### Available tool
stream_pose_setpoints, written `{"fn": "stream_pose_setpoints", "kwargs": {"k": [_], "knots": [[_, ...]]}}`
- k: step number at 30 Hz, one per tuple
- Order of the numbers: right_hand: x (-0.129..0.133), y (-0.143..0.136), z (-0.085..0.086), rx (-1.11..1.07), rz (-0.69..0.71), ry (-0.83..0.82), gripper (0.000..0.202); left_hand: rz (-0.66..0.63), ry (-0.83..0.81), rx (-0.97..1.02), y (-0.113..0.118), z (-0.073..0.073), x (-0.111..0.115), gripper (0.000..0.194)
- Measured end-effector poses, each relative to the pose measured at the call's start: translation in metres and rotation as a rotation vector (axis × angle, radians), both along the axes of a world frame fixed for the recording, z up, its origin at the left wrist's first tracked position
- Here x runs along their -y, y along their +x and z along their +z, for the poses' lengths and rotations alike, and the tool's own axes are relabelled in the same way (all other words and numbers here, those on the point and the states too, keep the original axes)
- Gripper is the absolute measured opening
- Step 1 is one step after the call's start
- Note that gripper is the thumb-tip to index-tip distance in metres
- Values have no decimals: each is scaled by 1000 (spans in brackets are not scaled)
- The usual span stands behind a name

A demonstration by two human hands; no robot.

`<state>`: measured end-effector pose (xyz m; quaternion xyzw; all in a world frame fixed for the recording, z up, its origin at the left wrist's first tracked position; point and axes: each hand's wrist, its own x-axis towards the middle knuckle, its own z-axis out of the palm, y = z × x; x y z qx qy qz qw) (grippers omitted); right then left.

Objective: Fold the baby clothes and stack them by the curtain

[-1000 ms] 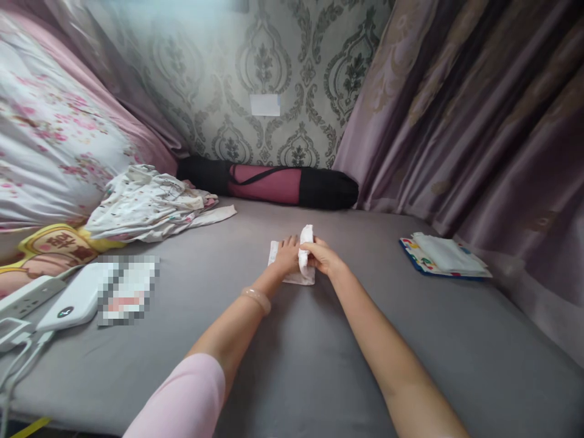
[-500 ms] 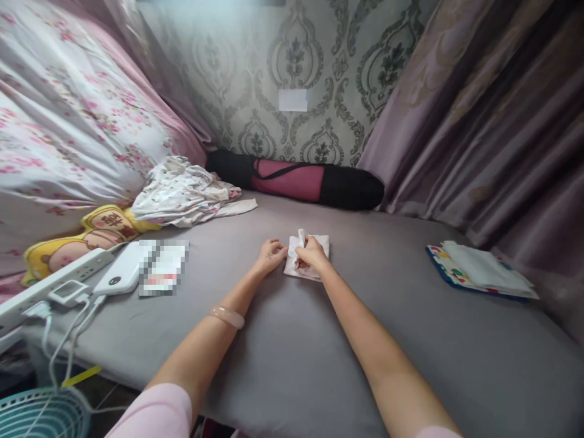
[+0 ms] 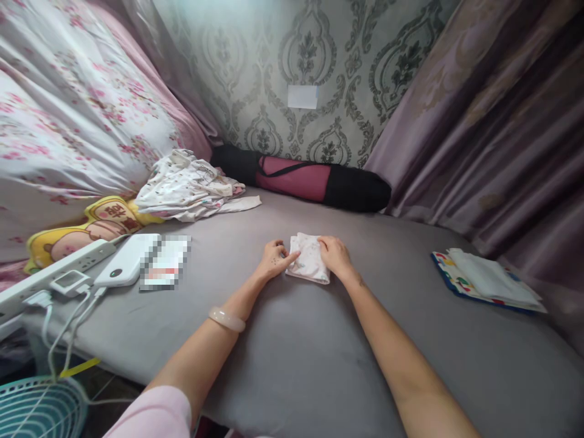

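Note:
A small folded cloth, whitish pink with a faint print, lies flat on the grey bedsheet in front of me. My left hand is at its left edge, the thumb resting on top and the curled fingers beside the edge. At the upper right corner, my right hand pinches the cloth between thumb and fingers. The fingertips under the cloth are hidden. A pale bangle circles my left wrist.
Crumpled printed clothing and a yellow cushion lie at left. Near them are a power strip, a white power bank and cables. A black and maroon long bag lies along the wall. Folded fabric sits at right.
My right hand has moved from the middle of the cloth to its right edge. The bunched part it held now lies flat, folded over. My left thumb has come onto the cloth.

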<state>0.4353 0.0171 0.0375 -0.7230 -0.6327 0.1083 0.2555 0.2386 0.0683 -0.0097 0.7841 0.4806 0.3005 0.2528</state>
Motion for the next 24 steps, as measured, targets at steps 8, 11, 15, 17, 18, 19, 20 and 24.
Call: {"fn": "stream_pose_setpoints", "kwargs": {"k": [8,11,15,17,18,19,20,24], "knots": [[-1,-11,-21,305,134,-171,55,-85,22,-98,-3,1,1,29],[-11,-14,-16,320,121,-219,60,-87,-6,-107,-3,3,1,29],[-28,-23,-13,322,50,-264,64,-91,-26,-113,-3,5,2,28],[-35,-28,-14,316,-12,-284,66,-90,-20,-113,-3,4,1,30],[-38,-30,-14,312,-43,-288,66,-85,-17,-108,-3,3,0,33],[-39,-32,-15,305,-66,-287,66,-78,-13,-99,-3,3,0,37],[-40,-33,-15,296,-81,-282,66,-71,-9,-86,-3,2,-1,41],[-33,-35,-13,280,-68,-196,61,-73,-5,-40,-3,0,-1,45]]}}
